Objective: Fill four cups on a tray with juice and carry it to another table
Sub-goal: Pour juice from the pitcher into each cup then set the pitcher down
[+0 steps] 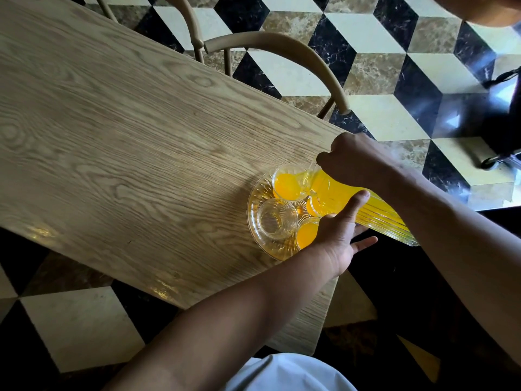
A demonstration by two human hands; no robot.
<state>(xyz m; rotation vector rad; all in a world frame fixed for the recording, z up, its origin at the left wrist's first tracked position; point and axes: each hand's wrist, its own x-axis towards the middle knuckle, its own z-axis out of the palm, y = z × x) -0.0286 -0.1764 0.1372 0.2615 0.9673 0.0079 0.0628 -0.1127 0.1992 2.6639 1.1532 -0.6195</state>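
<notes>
Glass pitcher of orange juice, tilted at centre right of frame, spout over the far cup; juice running in. Gripped near the neck by the right hand, fingers curled round it; steadied along the ribbed body by the left hand, thumb on top, fingers straight and spread beneath. Likely heavy, rigid, slippery where wet, breakable: best held at neck and under the base together. Four clear cups on a round ribbed glass tray near the lower right corner of the wooden surface. Far cup filling; two cups at right, partly hidden by the left hand, already orange; left cup empty. Tray judged fragile and top-heavy once loaded; to be lifted level by opposite rim edges. Chair backs above; chequered floor around.
</notes>
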